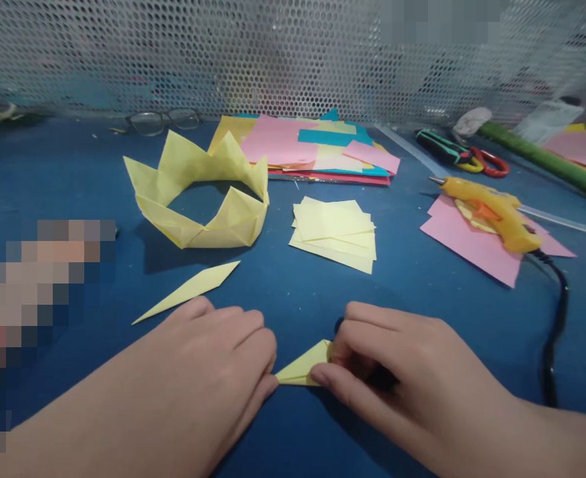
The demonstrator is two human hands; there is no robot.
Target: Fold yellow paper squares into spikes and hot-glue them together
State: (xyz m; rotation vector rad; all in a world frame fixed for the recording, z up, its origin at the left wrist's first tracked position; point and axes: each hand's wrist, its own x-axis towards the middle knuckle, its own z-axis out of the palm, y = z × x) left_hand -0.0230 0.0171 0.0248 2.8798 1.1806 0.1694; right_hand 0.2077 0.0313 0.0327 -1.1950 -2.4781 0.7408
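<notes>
Grip: left hand [213,358] and right hand [397,372] pinching a small folded yellow paper piece [302,365] between fingertips, pressed flat on the blue table [297,299].
Writing: none readable anywhere.
Direction: pointed tip toward the left hand, long axis running left to right, slightly tilted.
Nearby: long yellow folded paper sliver [188,290] just beyond the left hand; yellow paper crown [198,192] and stack of yellow paper squares [335,232] farther back; yellow glue gun [492,212] on pink paper, right.
</notes>
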